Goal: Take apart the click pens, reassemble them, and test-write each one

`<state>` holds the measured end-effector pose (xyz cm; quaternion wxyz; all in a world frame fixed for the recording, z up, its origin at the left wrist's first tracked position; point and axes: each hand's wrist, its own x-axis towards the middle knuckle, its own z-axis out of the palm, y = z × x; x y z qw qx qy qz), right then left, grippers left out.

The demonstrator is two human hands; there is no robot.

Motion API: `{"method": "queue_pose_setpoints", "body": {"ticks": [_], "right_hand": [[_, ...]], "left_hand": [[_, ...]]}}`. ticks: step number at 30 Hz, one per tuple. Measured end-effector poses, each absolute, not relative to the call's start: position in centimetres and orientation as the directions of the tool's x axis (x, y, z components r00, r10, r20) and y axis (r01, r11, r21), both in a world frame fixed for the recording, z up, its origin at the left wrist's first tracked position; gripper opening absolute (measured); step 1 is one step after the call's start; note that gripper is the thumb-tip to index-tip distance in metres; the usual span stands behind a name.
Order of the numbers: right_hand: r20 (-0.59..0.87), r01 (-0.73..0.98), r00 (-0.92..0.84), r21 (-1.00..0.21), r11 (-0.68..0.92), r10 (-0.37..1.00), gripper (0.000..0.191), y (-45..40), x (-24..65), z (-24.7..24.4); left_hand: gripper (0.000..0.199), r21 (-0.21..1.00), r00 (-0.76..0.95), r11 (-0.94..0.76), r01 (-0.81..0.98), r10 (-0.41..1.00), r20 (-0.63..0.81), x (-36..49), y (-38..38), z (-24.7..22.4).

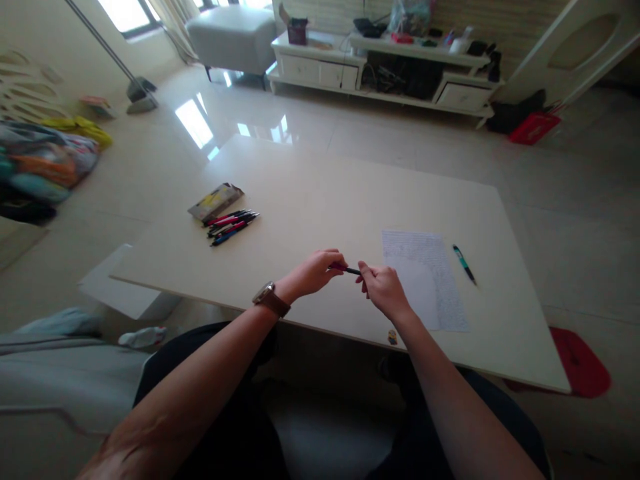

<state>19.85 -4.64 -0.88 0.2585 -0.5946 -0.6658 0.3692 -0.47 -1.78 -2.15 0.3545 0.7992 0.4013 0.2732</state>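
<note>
A dark pen with a pinkish part (352, 271) is held level between my two hands, above the near half of the white table. My left hand (323, 268), with a brown-strapped watch on the wrist, is closed round the pinkish end. The fingers of my right hand (381, 285) pinch the dark end. Under and beside the right hand lies a handwritten sheet of lined paper (453, 293), with a plainer pale area on it. To the right of the sheet rests a teal and black pen (465, 265). Several pens (231, 227) lie in a pile at the left.
A grey and yellow box (216, 202) touches the pile of pens. A small cartoon sticker (393, 337) is at the front edge of the table (320, 193). A red stool (580, 363) stands beyond the right corner. A low white cabinet (320, 70) stands across the floor.
</note>
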Motion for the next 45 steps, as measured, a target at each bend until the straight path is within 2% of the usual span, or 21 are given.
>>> {"method": "queue_pose_setpoints", "body": {"ticks": [3,5,6,9,10,14,16,19,21,24,28,33,35,38,42,45], "right_hand": [[0.057,0.558,-0.174,-0.817,0.146,0.983,0.028,-4.7,20.1,-0.9],[0.099,0.57,-0.188,-0.799,0.19,0.977,0.022,-4.7,20.2,-0.7],[0.086,0.594,-0.189,-0.783,0.183,0.978,0.023,-4.7,20.2,-0.6],[-0.002,0.672,-0.149,-0.734,0.1,0.989,0.052,-4.9,20.4,-0.6],[-0.019,0.677,-0.135,-0.731,0.078,0.991,0.056,-4.9,20.5,-0.6],[0.029,0.611,-0.16,-0.782,0.122,0.987,0.029,-5.1,20.6,-0.9],[0.049,0.625,-0.192,-0.764,0.161,0.98,0.027,-5.1,20.5,-1.1],[-0.051,0.681,-0.22,-0.723,0.116,0.974,0.054,-4.9,20.3,-1.5],[-0.107,0.68,-0.221,-0.729,0.075,0.969,0.059,-4.7,20.1,-1.7],[-0.027,0.613,-0.237,-0.78,0.128,0.971,0.032,-4.4,19.5,-1.8],[0.088,0.547,-0.281,-0.804,0.235,0.956,0.035,-3.6,18.7,-2.6],[0.076,0.705,-0.211,-0.679,0.205,0.975,0.019,-1.8,18.2,-5.7],[0.098,0.747,-0.224,-0.622,0.235,0.97,0.024,-1.3,17.8,-7.1],[0.135,0.755,-0.224,-0.603,0.259,0.965,0.03,-1.0,16.8,-8.7],[0.118,0.739,-0.202,-0.634,0.23,0.972,0.018,-1.0,15.6,-9.6],[0.101,0.741,-0.191,-0.637,0.211,0.976,0.018,-0.9,15.3,-9.4]], "left_hand": [[0.006,0.797,0.517,-0.407,0.445,0.844,0.142,-0.3,-1.5,-2.5],[0.005,0.806,0.504,-0.393,0.443,0.852,0.138,-0.1,-1.4,-2.4],[0.005,0.811,0.502,-0.387,0.438,0.854,0.136,0.0,-1.3,-2.4],[0.006,0.826,0.512,-0.382,0.415,0.848,0.135,0.2,-1.4,-2.0],[0.006,0.827,0.518,-0.383,0.41,0.845,0.135,0.2,-1.4,-2.0],[0.005,0.814,0.508,-0.386,0.433,0.851,0.133,0.1,-1.6,-2.0],[0.004,0.806,0.494,-0.382,0.452,0.86,0.131,0.0,-1.7,-2.1],[0.006,0.796,0.497,-0.386,0.467,0.859,0.125,-0.2,-1.9,-2.2],[0.006,0.788,0.507,-0.392,0.475,0.854,0.119,-0.5,-2.2,-2.1],[0.006,0.784,0.499,-0.38,0.491,0.86,0.104,-1.3,-2.4,-2.2],[0.008,0.753,0.424,-0.336,0.565,0.902,0.083,-3.0,-2.3,-2.4],[0.019,0.681,0.224,-0.192,0.707,0.974,0.042,-5.6,-2.2,-2.2],[0.019,0.661,0.244,-0.203,0.722,0.969,0.031,-6.6,-2.5,-1.9],[0.019,0.639,0.296,-0.231,0.734,0.955,0.005,-7.8,-2.8,-1.5],[0.028,0.654,0.326,-0.212,0.726,0.944,-0.055,-8.2,-2.8,-1.4],[0.032,0.653,0.315,-0.186,0.734,0.945,-0.085,-7.6,-2.4,-1.4]]}}
